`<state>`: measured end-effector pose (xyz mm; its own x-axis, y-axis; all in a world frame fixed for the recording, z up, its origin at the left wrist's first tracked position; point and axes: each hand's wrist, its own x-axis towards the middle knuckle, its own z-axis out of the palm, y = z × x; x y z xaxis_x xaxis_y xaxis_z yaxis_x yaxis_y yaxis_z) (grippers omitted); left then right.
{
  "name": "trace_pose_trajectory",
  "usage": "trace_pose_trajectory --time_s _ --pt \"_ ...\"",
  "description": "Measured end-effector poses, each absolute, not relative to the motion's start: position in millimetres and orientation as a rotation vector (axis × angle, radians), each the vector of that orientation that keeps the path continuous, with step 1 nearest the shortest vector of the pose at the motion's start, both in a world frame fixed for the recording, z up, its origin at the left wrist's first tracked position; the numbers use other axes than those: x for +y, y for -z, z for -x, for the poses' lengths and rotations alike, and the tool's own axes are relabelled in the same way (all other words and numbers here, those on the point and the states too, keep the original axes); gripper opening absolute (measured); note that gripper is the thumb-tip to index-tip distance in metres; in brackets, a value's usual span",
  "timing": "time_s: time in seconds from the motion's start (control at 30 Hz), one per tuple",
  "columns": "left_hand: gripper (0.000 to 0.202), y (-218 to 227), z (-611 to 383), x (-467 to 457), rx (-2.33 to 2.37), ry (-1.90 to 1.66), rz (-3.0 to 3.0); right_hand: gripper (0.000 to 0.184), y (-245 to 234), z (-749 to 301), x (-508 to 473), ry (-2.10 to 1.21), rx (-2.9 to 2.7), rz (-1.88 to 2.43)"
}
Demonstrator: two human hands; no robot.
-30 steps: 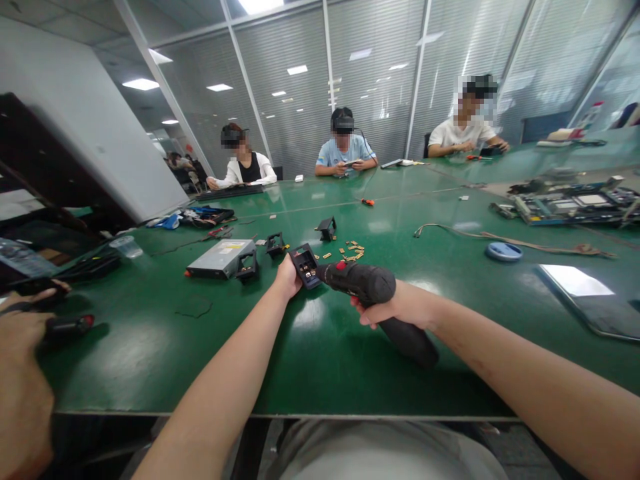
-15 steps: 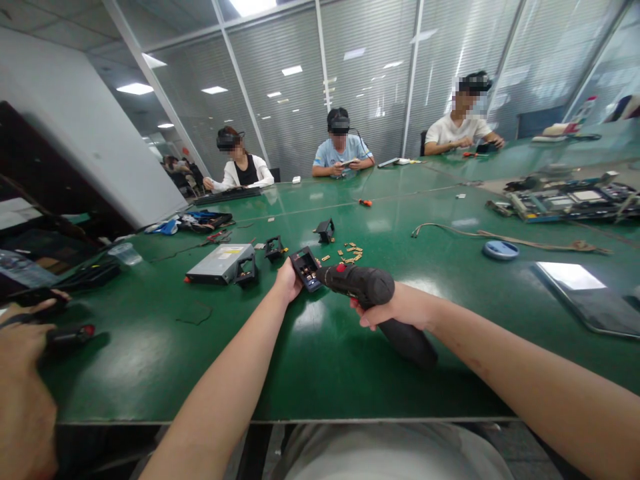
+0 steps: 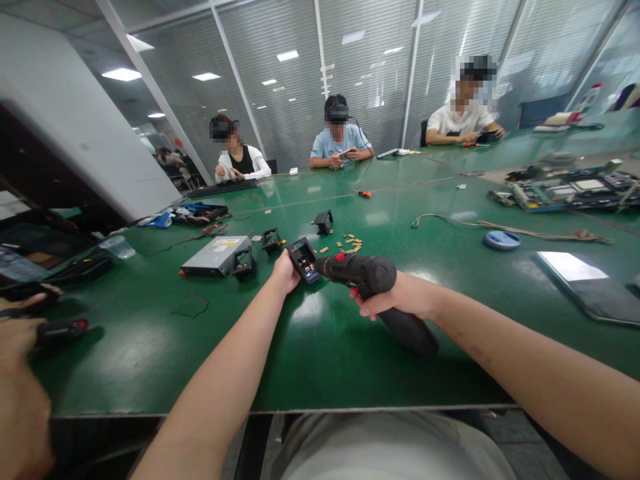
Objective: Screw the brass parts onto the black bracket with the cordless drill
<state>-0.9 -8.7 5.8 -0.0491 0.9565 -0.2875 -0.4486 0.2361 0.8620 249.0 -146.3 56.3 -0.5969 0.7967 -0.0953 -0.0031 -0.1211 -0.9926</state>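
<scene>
My left hand (image 3: 285, 272) grips a small black plastic part (image 3: 304, 259) with metal contacts, holding it tilted just above the green table (image 3: 320, 360). My right hand (image 3: 395, 299) is wrapped round the handle of a black electric screwdriver (image 3: 373, 287) with a red switch. The screwdriver's nose points left and meets the black part. Small gold-coloured pieces (image 3: 347, 243) lie scattered just beyond it. Similar black parts (image 3: 273, 239) (image 3: 323, 221) stand on the table farther back.
A grey metal drive (image 3: 215, 255) lies left of my hands. A blue round lid (image 3: 501, 239), a cable (image 3: 500, 230), circuit boards (image 3: 565, 190) and a dark tablet (image 3: 585, 283) sit to the right. Another person's hand (image 3: 20, 393) with a tool is at the far left. Three people sit across the table.
The view has shifted slightly, so everything sits a little higher in the picture. Both hands keep the same grip on the part and the screwdriver.
</scene>
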Motion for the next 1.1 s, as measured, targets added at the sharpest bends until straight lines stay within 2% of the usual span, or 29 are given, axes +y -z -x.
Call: trace_pose_trajectory --time_s 0.23,0.57,1.1 --pt "0.036 -4.6 1.2 -7.1 1.077 -1.27 -0.618 0.038 -57.3 -249.4 -146.8 -1.776 -1.586 0.898" --pt "0.035 -8.2 -1.3 -10.0 1.09 -1.29 -0.587 0.03 -56.4 -247.5 -146.7 -1.745 -1.683 0.871" --pt "0.031 -9.9 -1.7 -11.6 1.081 -1.31 -0.533 0.028 -54.1 -247.9 -147.1 -1.688 -1.755 0.912"
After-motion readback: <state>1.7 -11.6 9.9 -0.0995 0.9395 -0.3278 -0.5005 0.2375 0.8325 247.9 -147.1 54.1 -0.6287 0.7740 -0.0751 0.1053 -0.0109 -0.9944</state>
